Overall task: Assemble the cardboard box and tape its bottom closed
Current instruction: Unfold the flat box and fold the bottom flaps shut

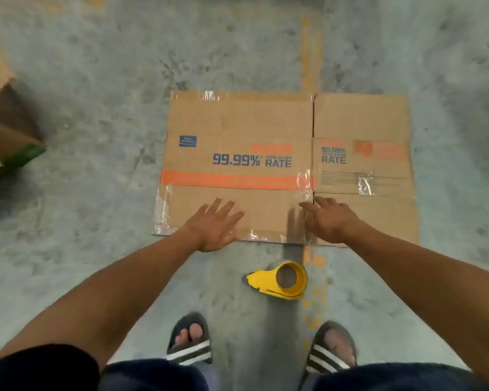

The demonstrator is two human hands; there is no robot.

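Both arms reach straight out and down from the bottom corners. The left hand (213,225) is flat with fingers spread, palm down on the near flap of the box (266,165). The right hand (329,221) is also open, fingers loosely spread, sitting over the slit between the two near flaps. Neither hand is gripping anything, and can't really tell if the right one is pressing down or just hovering, it's a bit motion-blurred.

The box is still folded flat on the concrete floor (96,193), right in front of the feet in striped slides (189,345). Old clear tape scraps shine along its edges. A yellow tape dispenser (280,280) lies on the floor just short of the box, between the hands and the feet.

Print reads "99.99%" and "RATE" in blue, twice, with an orange band below. The small words next to it and the blue logo are too blurry to read. Another box (9,125) is cut off at the left edge.
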